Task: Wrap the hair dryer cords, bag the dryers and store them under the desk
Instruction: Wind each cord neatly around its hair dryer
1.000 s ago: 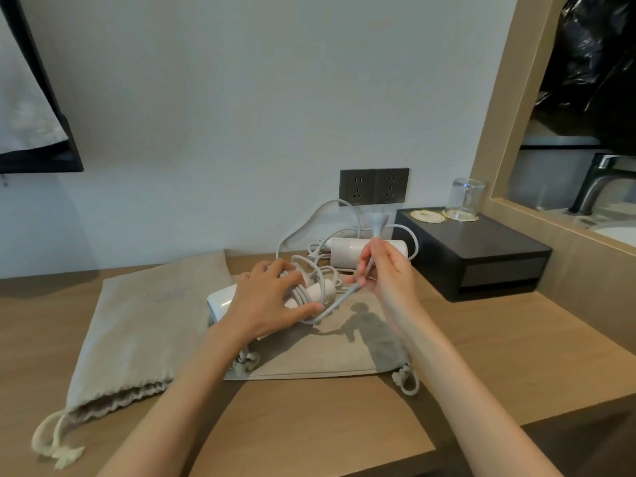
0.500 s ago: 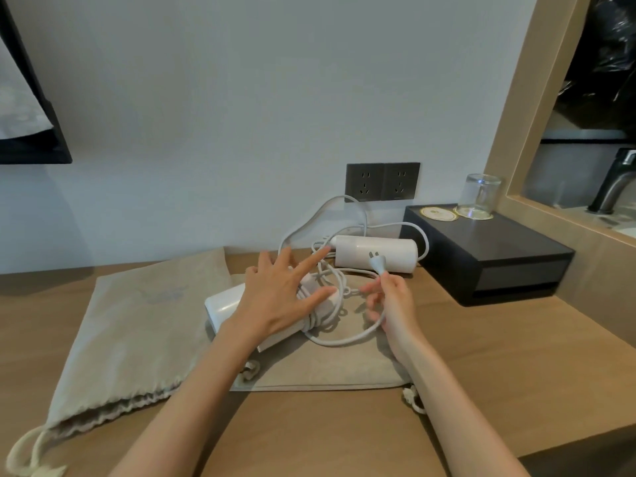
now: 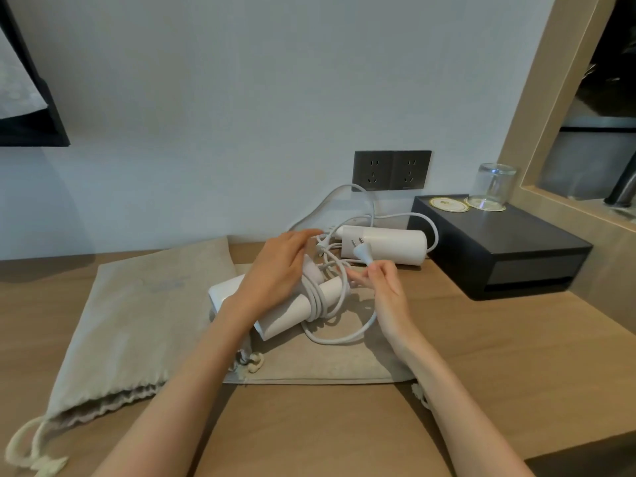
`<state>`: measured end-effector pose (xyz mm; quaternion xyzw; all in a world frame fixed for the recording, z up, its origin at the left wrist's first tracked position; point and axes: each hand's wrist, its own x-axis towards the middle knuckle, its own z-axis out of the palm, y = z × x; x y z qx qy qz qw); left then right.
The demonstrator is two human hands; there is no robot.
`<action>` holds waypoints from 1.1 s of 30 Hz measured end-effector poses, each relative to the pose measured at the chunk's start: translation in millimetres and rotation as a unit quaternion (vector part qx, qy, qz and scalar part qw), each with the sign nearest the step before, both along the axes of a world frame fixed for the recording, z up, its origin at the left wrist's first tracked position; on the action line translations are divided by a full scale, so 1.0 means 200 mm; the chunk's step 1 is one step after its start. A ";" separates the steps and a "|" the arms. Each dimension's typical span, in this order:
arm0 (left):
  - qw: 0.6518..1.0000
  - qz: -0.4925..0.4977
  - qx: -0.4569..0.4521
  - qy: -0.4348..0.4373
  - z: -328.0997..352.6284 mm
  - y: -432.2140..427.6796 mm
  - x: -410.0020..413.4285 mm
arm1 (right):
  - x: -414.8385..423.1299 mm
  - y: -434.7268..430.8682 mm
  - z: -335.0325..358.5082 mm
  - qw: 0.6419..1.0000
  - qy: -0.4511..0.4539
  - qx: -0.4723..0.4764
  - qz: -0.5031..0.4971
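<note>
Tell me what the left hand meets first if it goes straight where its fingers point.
Probably the loose white cord loops just beyond the left hand, then the rear white cylindrical hair dryer; depth unclear.

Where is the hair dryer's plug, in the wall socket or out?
Out. The right hand pinches the cord just below the plug, prongs bare in the air, and the holes of the wall socket show empty.
</note>
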<state>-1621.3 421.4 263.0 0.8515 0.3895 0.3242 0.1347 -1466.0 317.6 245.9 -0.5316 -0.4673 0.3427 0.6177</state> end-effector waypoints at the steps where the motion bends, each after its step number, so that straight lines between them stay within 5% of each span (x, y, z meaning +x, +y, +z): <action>1: 1.000 0.009 -0.013 -0.019 0.01 0.00 -0.01 | -0.02 0.00 0.00 1.000 -0.015 0.013 0.008; 20: 0.997 0.038 -0.056 0.042 0.04 -0.02 -0.16 | -0.08 0.03 -0.08 0.993 -0.088 0.042 0.068; 25: 0.995 0.058 -0.054 0.059 0.05 -0.04 -0.14 | -0.08 0.03 -0.09 0.995 -0.078 0.050 -0.045; 27: 0.989 0.100 -0.052 0.097 0.05 -0.05 -0.13 | -0.06 0.04 -0.09 0.996 -0.032 -0.011 -0.078; 30: 0.982 0.139 -0.074 0.107 0.04 -0.06 -0.11 | -0.07 0.07 -0.05 0.972 0.221 -0.085 0.008; 33: 0.983 0.127 -0.092 0.090 0.05 -0.06 -0.12 | -0.07 0.08 -0.01 0.949 0.305 -0.079 0.028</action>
